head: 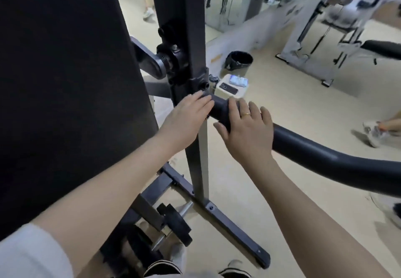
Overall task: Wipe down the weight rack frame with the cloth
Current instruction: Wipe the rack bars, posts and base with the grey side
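Nearest, a white sleeve covers the left upper arm; both bare forearms reach far toward the dark square steel upright of the rack frame; the left hand lies flat, fingers straight, against the joint where the thick black padded bar meets the upright, probably steadying it; the right hand, with a gold ring, drapes over that bar, fingers loosely curved round its top; no cloth is visible, possibly hidden under a palm; a black weight plate sits low on the near base.
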Demonstrator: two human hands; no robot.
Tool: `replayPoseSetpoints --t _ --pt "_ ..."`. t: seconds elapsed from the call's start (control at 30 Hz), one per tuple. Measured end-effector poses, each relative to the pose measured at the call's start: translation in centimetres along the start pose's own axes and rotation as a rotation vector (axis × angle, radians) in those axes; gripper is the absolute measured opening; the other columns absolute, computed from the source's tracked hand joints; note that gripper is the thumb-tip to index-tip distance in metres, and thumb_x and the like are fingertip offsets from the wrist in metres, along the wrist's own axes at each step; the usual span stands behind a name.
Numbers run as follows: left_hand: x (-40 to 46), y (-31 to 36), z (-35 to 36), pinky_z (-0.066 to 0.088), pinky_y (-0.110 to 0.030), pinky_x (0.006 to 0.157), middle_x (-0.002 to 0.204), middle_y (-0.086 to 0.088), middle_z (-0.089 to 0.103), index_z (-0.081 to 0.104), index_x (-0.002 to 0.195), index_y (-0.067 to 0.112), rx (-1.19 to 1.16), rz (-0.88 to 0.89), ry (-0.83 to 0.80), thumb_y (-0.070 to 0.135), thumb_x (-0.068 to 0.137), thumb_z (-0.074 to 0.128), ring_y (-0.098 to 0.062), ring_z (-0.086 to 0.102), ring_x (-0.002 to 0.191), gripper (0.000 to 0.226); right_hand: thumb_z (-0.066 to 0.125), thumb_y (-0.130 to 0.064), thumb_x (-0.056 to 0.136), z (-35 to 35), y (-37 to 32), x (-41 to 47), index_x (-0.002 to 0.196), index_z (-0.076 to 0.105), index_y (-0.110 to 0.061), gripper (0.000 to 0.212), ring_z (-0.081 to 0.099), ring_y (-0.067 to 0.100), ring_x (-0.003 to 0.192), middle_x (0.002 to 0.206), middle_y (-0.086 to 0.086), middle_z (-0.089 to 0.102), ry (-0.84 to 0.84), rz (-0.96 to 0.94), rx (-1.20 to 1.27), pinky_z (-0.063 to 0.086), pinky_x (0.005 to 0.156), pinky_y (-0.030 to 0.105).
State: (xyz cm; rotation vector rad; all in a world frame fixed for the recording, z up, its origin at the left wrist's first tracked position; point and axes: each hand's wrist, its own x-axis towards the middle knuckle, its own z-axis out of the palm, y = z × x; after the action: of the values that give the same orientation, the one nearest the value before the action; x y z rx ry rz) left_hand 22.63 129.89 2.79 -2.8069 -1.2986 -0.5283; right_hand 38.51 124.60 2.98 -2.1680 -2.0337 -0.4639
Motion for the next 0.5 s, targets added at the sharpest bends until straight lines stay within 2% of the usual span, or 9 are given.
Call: replayPoseSetpoints --t 0.07,0.13,0.23,0.33,0.4,0.5 --pt "0.6 -0.4 0.7 -0.003 -0.033 0.117 0.158 -0.007 0.013 0.015 0.150 0.008 0.154 0.064 -0.084 0.005 0.097 0.034 -0.025 0.007 0.146 0.056 0.019 -0.054 0.090 0.2 -0.6 0.6 0.136 0.045 -0.008 0.070 0.055 0.033 0.109 0.125 0.014 0.058 -0.019 0.019 -0.021 0.039 0.088 0.042" --pt "1.0 -0.8 1.1 -0.006 -0.031 0.116 0.159 -0.004 0.007 0.008 0.150 0.010 0.167 0.066 -0.109 0.007 0.098 0.031 -0.020 0.004 0.146 0.058 0.022 -0.047 0.089 0.4 -1.8 1.5 0.135 0.045 -0.004 0.067 0.055 0.035 0.108 0.125 0.019 0.057 -0.044 -0.029 -0.037 0.041 0.086 0.042" --pt "1.3 -1.7 1.8 0.004 -0.028 0.115 0.154 -0.006 0.027 0.026 0.147 0.008 -0.006 0.033 -0.008 -0.003 0.090 0.042 -0.019 0.027 0.141 0.060 0.025 -0.042 0.089 0.5 -2.7 2.7 0.134 0.046 -0.002 0.064 0.057 0.036 0.103 0.123 0.020 0.057 -0.102 -0.101 -0.049 0.042 0.081 0.041" --pt "1.2 -1.7 2.7 0.028 -0.040 0.108 0.137 -0.014 0.052 0.050 0.132 0.000 -0.073 0.035 0.077 -0.007 0.080 0.051 -0.028 0.052 0.123 0.052 0.029 -0.043 0.085 -0.6 0.0 0.8 0.128 0.051 -0.007 0.060 0.059 0.033 0.087 0.111 0.016 0.062 -0.068 -0.085 -0.072 0.045 0.073 0.038" --pt "1.4 -1.0 2.7 0.031 -0.045 0.105 0.130 -0.018 0.056 0.055 0.125 -0.003 -0.137 0.011 0.103 -0.001 0.081 0.042 -0.031 0.056 0.118 0.047 0.034 -0.044 0.084 -1.6 2.7 -1.8 0.122 0.051 -0.008 0.055 0.058 0.034 0.080 0.102 0.014 0.063 -0.021 -0.011 -0.088 0.044 0.071 0.039" --pt "1.4 -0.3 3.0 0.031 -0.049 0.103 0.126 -0.021 0.059 0.057 0.121 -0.005 -0.158 -0.008 0.098 0.005 0.077 0.030 -0.034 0.059 0.114 0.052 0.037 -0.045 0.085 -2.1 4.2 -3.1 0.116 0.052 -0.007 0.051 0.057 0.033 0.075 0.094 0.012 0.062 0.009 0.034 -0.161 0.043 0.068 0.037"
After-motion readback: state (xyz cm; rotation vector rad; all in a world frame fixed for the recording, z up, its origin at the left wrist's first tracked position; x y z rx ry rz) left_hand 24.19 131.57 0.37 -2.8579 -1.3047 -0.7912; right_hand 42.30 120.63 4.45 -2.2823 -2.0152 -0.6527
